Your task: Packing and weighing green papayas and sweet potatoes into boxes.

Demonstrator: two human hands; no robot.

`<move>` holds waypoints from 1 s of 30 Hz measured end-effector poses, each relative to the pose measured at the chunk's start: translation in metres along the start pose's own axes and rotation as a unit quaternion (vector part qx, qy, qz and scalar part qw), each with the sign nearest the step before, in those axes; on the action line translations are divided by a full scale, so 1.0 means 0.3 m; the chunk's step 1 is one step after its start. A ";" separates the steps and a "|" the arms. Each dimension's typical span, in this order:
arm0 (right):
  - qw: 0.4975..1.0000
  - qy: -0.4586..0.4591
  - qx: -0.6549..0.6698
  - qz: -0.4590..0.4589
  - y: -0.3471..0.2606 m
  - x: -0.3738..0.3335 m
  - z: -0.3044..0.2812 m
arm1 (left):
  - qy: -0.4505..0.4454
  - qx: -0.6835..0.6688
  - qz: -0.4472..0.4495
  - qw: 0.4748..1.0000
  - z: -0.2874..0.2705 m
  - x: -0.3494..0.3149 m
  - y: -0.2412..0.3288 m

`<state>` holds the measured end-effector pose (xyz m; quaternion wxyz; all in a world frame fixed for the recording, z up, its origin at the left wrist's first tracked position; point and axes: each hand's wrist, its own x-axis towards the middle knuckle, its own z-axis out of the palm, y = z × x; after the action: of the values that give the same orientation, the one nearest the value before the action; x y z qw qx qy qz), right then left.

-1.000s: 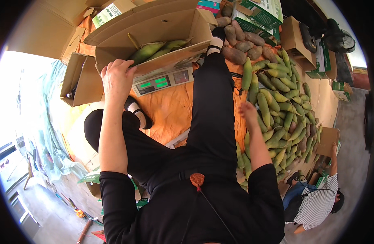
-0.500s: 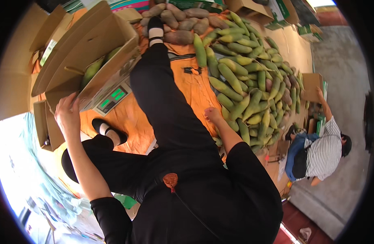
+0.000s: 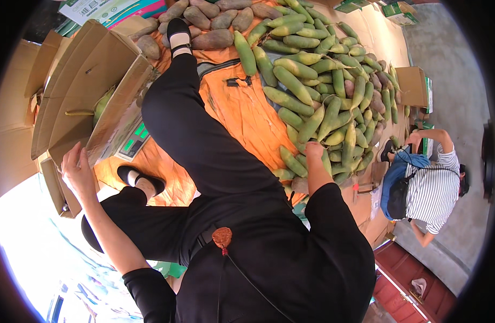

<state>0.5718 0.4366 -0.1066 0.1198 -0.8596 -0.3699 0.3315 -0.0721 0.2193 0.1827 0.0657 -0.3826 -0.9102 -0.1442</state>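
To the left, my left hand (image 3: pixel 78 173) is beside the near corner of an opened cardboard box (image 3: pixel 70 86), its fingers stretched and apart. I cannot tell whether the fingertips touch the flap. Inside the box part of a green radish (image 3: pixel 103 105) with a thin pale tail shows. The box stands by a scale, whose green lit display (image 3: pixel 134 141) faces me. On the right, my right hand (image 3: pixel 314 152) reaches onto the near side of a big heap of green radishes (image 3: pixel 333 116). Its fingers are hidden, pointing away from me into the heap.
Brownish-red radishes (image 3: pixel 212 39) lie along the far side of an orange sheet (image 3: pixel 231 113). My feet in black shoes (image 3: pixel 178 36) rest on this sheet. At the far right a person in a striped shirt (image 3: pixel 433 191) bends beside another cardboard box (image 3: pixel 412 86).
My right hand has moved right onto the green radishes. My left hand has come slightly lower along the box's near corner. The view has shifted, and the other person's arm has drawn back from a box.
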 end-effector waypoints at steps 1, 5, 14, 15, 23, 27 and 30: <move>0.998 0.040 -0.043 -0.011 0.068 0.056 -0.037 | -0.005 -0.010 0.005 1.000 0.023 0.007 0.012; 0.994 0.083 -0.047 -0.053 0.105 0.074 -0.036 | -0.003 0.020 0.009 1.000 0.011 0.003 -0.002; 0.985 -0.066 -0.081 0.139 -0.048 0.029 -0.150 | 0.022 0.044 0.027 0.998 0.014 -0.005 -0.015; 0.982 -0.077 -0.092 0.143 -0.062 0.020 -0.147 | 0.032 0.051 0.037 0.998 0.009 -0.008 -0.017; 0.968 -0.162 -0.158 0.105 0.147 0.221 -0.175 | 0.030 0.035 0.033 0.998 0.062 -0.001 0.022; 0.964 -0.077 -0.253 -0.038 0.134 0.265 -0.241 | 0.033 0.003 0.020 0.999 0.075 0.001 0.030; 0.997 -0.051 -0.008 0.059 -0.043 0.079 -0.151 | 0.043 0.023 0.015 0.999 -0.001 -0.015 0.013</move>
<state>0.6065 0.4643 -0.0781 0.0738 -0.8632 -0.3265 0.3780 -0.0661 0.2187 0.1827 0.1152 -0.3886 -0.9036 -0.1386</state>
